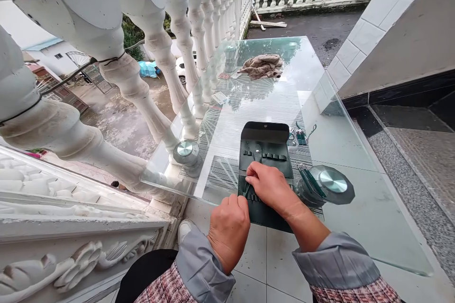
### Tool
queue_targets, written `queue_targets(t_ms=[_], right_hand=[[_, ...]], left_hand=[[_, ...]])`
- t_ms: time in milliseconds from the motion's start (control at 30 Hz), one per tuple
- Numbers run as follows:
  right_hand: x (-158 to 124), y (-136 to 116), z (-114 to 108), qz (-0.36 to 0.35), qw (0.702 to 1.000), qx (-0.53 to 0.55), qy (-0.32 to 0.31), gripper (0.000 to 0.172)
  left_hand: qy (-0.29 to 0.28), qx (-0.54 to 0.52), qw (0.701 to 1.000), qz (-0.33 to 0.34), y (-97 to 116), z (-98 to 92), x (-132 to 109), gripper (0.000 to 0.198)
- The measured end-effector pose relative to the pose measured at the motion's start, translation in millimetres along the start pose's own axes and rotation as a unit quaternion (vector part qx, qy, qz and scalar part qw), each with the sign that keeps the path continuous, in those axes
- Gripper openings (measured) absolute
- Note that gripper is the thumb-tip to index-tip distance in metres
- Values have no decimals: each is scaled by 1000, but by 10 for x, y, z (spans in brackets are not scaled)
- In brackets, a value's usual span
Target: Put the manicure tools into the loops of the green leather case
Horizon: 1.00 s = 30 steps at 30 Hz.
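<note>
A dark green folding tool case (265,131) lies unfolded on the glass tabletop, with rows of elastic loops and a snap strap (258,152) inside. My right hand (272,187) reaches over it, thumb and finger pinched on a thin dark green tool (246,190) whose kind I cannot make out. My left hand (230,227) is closed at the case's lower left edge, close to the tool's lower end; its fingertips are hidden. To the right of the case lie several slim green tools (311,181). Small green-handled implements (300,136) rest beyond them.
The glass tabletop (373,208) stands on legs with round metal caps (332,181). A crumpled brown cloth (262,66) and a small card (219,98) lie farther off. White balusters (152,33) run close along the left; a tiled wall edge (350,52) rises at right.
</note>
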State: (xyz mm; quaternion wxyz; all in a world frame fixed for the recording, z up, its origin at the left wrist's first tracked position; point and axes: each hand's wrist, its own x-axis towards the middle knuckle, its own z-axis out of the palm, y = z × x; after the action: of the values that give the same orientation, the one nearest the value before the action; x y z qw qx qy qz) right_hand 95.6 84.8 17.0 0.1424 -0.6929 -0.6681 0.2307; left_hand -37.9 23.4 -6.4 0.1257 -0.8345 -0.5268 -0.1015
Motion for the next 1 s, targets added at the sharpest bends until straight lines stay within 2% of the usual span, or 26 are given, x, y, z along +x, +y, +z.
queue_targets(t_ms=[233,467,667,800,1000], right_hand=[[-36,-2,84,-72,997,-22,15,12],[-16,42,71,-95,995,12,-8,13],[-13,118,115,-126,991,35,4,14],[1,176,165,-145,988,52,6,14],[-1,208,186,-167,985,49,16,17]], left_hand=[[-13,-9,999,48,54,-27,-64,20],[-10,-7,999,39,57,-11,-67,21],[-18,-16,999,31,80,-37,-83,18],[2,-22,998,55,102,-88,-60,15],[-1,-53,997,58,129,-55,-40,16]])
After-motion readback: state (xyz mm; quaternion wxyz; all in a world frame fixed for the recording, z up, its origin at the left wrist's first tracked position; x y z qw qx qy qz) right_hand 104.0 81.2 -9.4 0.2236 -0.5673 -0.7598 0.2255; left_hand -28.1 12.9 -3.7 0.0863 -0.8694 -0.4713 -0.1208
